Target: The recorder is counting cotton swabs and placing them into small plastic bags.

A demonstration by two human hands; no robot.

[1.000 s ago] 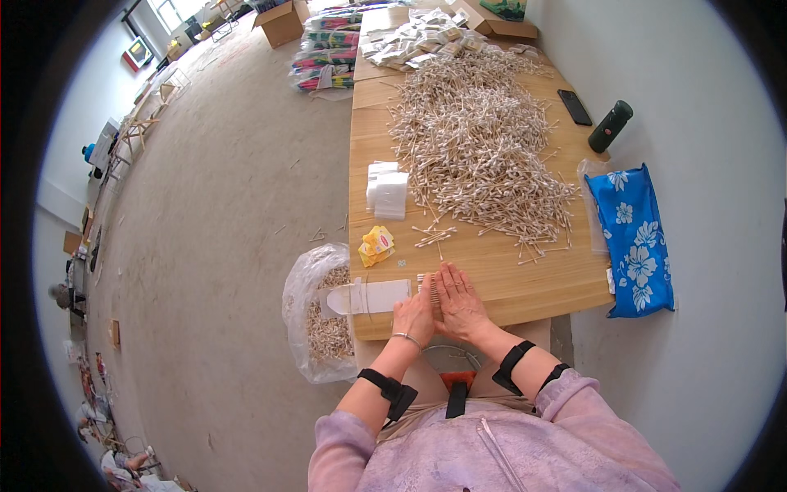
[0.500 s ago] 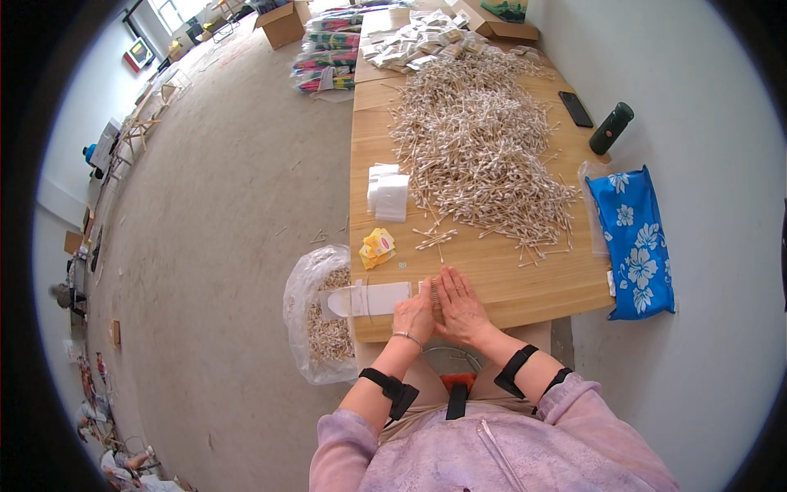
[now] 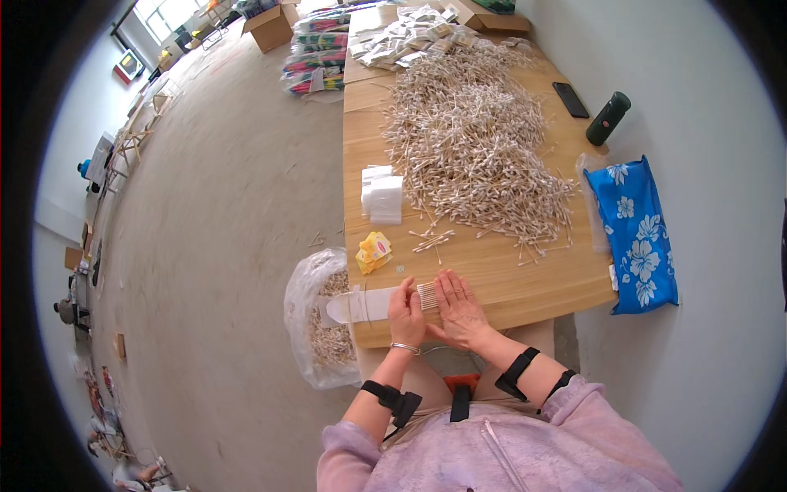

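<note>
A row of cotton swabs (image 3: 427, 296) lies side by side on the tabletop between my two hands. My right hand (image 3: 461, 310) rests flat over the row's right part, fingers stretched out and close together. At the row's left side is my left hand (image 3: 405, 314), its fingers curled together; whether something is in them is hidden. A flat white strip (image 3: 373, 304) reaches from beside my left hand to the table's left edge. Beyond my hands a few loose swabs (image 3: 433, 241) lie in front of a big heap of cotton swabs (image 3: 484, 156).
Clear bags (image 3: 385, 201) and yellow packets (image 3: 375, 250) lie along the left side. A plastic sack (image 3: 299, 328) of swabs stands below the table edge. At right are a blue flowered pack (image 3: 635, 238), a dark green bottle (image 3: 608, 119) and a phone (image 3: 570, 100).
My hands have moved apart, my left hand leftward, and more of the swab row shows between them. My right hand stays flat. The whole view has shifted slightly.
</note>
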